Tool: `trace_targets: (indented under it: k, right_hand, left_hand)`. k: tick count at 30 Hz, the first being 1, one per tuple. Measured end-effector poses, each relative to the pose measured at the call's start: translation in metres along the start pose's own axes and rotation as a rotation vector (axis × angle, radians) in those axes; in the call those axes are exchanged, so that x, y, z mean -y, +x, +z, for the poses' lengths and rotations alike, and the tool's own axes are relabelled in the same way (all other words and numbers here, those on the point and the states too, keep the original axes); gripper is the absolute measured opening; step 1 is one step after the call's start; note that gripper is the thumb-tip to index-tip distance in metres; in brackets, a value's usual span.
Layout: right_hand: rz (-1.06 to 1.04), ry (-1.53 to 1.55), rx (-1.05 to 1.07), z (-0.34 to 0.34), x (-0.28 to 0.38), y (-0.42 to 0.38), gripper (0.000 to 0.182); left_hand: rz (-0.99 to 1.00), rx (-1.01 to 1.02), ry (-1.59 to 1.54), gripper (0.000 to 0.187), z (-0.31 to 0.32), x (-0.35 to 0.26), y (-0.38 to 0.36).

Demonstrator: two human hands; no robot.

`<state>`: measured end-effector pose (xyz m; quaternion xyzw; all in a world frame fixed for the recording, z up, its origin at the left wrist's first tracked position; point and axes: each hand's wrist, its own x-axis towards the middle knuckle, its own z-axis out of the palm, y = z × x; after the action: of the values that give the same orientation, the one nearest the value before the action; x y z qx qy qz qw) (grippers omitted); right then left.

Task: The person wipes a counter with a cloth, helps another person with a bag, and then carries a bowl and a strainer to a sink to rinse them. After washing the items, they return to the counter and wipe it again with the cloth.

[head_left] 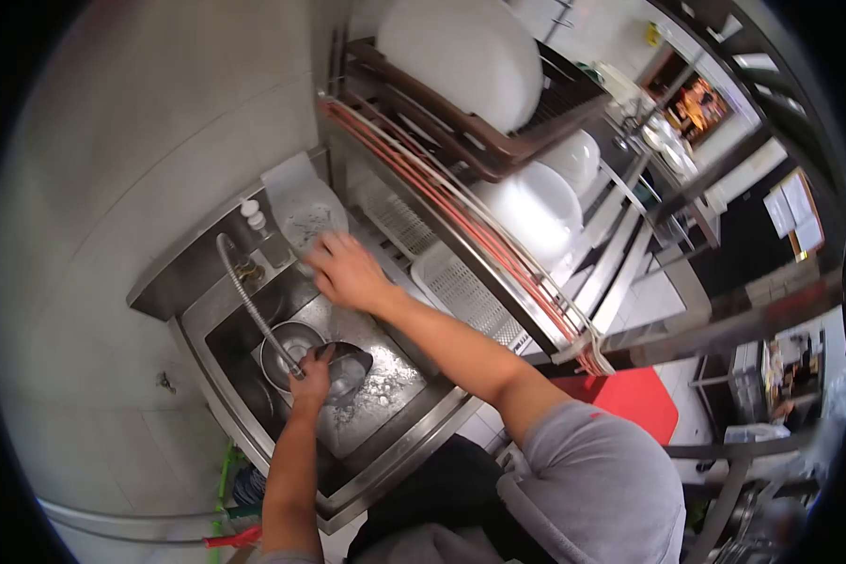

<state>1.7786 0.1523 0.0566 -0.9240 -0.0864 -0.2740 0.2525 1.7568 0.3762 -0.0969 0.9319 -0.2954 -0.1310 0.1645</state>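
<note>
My left hand [311, 381] is closed on the rim of a metal bowl [350, 376], which is tilted inside the steel sink [376, 428]. A second round metal bowl [280, 368] sits beside it, partly hidden by my hand and the hose. The flexible metal faucet hose [244, 293] curves down to the bowls, its end close to my left fingers. My right hand [346, 271] reaches past the sink's far corner, fingers apart and slightly blurred. Just beyond its fingertips is a pale container [312, 218] with small dark bits in it.
A pump bottle [254, 216] stands at the sink's back. White perforated baskets [470, 296] lie to the right. Above them, a rack holds a brown tray [498, 146] and white bowls [533, 211], close over my right arm. A red surface [630, 404] is at right.
</note>
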Motion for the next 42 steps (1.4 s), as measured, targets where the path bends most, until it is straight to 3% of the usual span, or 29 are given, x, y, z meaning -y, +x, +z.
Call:
trace_targets:
  k: [2,3,5,8,9,11,12,13,14,16,18,19,20,21,22,23,24,25,27,29,30,32,33,34,35,36,38,40,42]
  right_hand:
    - [-0.146,-0.135,-0.267,-0.011,-0.001,0.038,0.025]
    - [-0.120,-0.166,-0.291,-0.011,-0.002,0.040,0.025]
    - [0.023,-0.106,-0.441,-0.005,0.005,0.035,0.024]
    - [0.373,0.029,-0.391,0.031,0.028,-0.036,0.015]
    - [0.492,0.052,-0.225,0.057,0.030,-0.071,0.012]
    - [0.620,0.211,0.038,0.102,0.043,-0.138,0.017]
    - [0.718,0.407,0.206,0.111,0.051,-0.158,0.019]
    - [0.672,0.411,0.540,0.123,0.044,-0.174,0.020]
    - [0.674,0.415,0.547,0.137,0.029,-0.183,0.020]
    - [0.769,0.286,0.984,0.180,0.004,-0.199,0.024]
    - [1.010,0.164,0.476,0.230,-0.004,-0.201,0.026]
    - [1.061,0.209,0.380,0.234,0.014,-0.188,0.025]
    - [0.989,0.305,0.204,0.241,0.037,-0.176,0.021]
    - [0.736,0.442,0.116,0.275,0.044,-0.193,0.021]
    - [1.117,0.997,0.693,0.264,0.052,-0.177,0.021]
    - [0.826,1.280,0.764,0.270,0.052,-0.188,0.022]
    - [0.626,1.465,1.067,0.305,0.027,-0.198,0.025]
    - [0.972,1.496,1.302,0.276,0.008,-0.179,0.026]
    - [0.797,0.727,0.762,0.271,0.011,-0.150,0.031]
    - [0.964,1.086,0.213,0.292,0.043,-0.159,0.033]
    - [1.026,1.198,0.221,0.267,0.074,-0.159,0.031]
    - [1.120,1.615,0.652,0.314,0.051,-0.223,0.018]
    - [1.125,1.620,0.663,0.294,0.040,-0.224,0.018]
    - [1.126,1.304,1.111,0.259,0.019,-0.210,0.018]
    - [1.079,0.927,1.515,0.231,0.006,-0.187,0.020]
    - [1.080,0.925,1.530,0.221,0.005,-0.170,0.020]
    - [0.113,0.095,1.185,0.208,0.003,-0.133,0.022]
    - [0.049,0.097,1.152,0.204,0.022,-0.125,0.022]
    - [-0.013,0.107,1.120,0.188,0.036,-0.106,0.023]
  left_hand:
    - [0.193,0.089,0.187,0.046,0.001,-0.014,0.011]
    - [0.079,0.007,0.243,0.048,0.002,-0.015,0.008]
    - [0.009,-0.279,0.196,0.053,0.044,0.029,0.008]
    - [-0.079,-0.121,0.220,0.053,0.018,0.041,-0.001]
    - [-0.119,-0.071,0.230,0.054,0.013,0.048,-0.003]
    - [-0.343,0.284,0.107,0.053,0.015,0.068,-0.008]
    - [-0.345,0.283,0.107,0.053,0.028,0.080,-0.015]
    - [-0.420,0.253,-0.041,0.050,0.049,0.096,-0.030]
    - [-0.495,0.220,-0.192,0.046,0.062,0.103,-0.038]
    - [-0.871,0.173,-0.950,0.043,0.042,0.058,-0.074]
    - [-0.900,0.118,-1.308,0.040,0.035,0.022,-0.095]
    - [-0.945,0.081,-1.433,0.042,0.046,0.017,-0.098]
    - [-1.006,0.027,-1.556,0.043,0.058,0.015,-0.103]
    - [-0.850,0.038,-1.607,0.043,0.060,0.014,-0.104]
    - [-0.860,-0.009,-1.530,0.043,0.068,0.028,-0.103]
    - [-0.962,-0.082,-1.516,0.042,0.043,0.023,-0.098]
    - [-0.854,-0.108,-1.436,0.041,0.031,0.028,-0.100]
    - [-0.856,-0.117,-1.466,0.041,0.016,0.033,-0.107]
    - [-0.941,-0.123,-1.542,0.043,0.008,0.033,-0.105]
    - [-1.048,-0.149,-1.586,0.046,0.010,0.039,-0.100]
    - [-0.970,-0.069,-1.542,0.049,0.013,0.044,-0.100]
    - [-0.898,0.004,-1.497,0.052,0.011,0.049,-0.107]
    - [-0.873,-0.027,-1.389,0.055,0.006,0.049,-0.113]
    - [-0.837,-0.058,-1.280,0.057,0.002,0.051,-0.113]
    - [-0.807,-0.035,-1.249,0.054,0.007,0.050,-0.114]
    - [-0.821,-0.036,-1.253,0.054,0.013,0.043,-0.113]
    - [-0.823,0.121,-0.944,0.050,0.023,0.030,-0.091]
    - [-0.821,0.304,-0.775,0.045,0.047,0.036,-0.058]
    - [-0.399,0.008,-0.374,0.040,0.084,0.045,-0.046]
